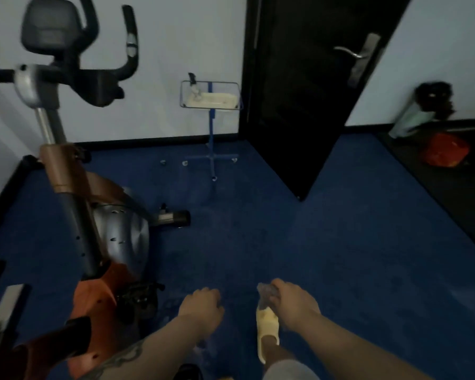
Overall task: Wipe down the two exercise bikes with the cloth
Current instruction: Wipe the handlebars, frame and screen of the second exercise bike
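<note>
An orange and grey exercise bike (104,215) stands at the left, its black handlebars and console (52,26) up near the white wall. Part of a second orange bike (0,319) shows at the bottom left edge. My right hand (291,300) grips a small pale crumpled cloth (265,293) low over the blue floor. My left hand (200,305) hangs beside it with its fingers curled, and I see nothing in it. Both hands are to the right of the bike and apart from it.
Blue carpet (313,229) spreads ahead. A blue wheeled stand with a wire tray (211,97) stands by the far wall. A black door (313,86) stands ajar at the right. A red bag (444,149) and a bin (412,116) sit beyond it. My foot wears a yellow slipper (268,333).
</note>
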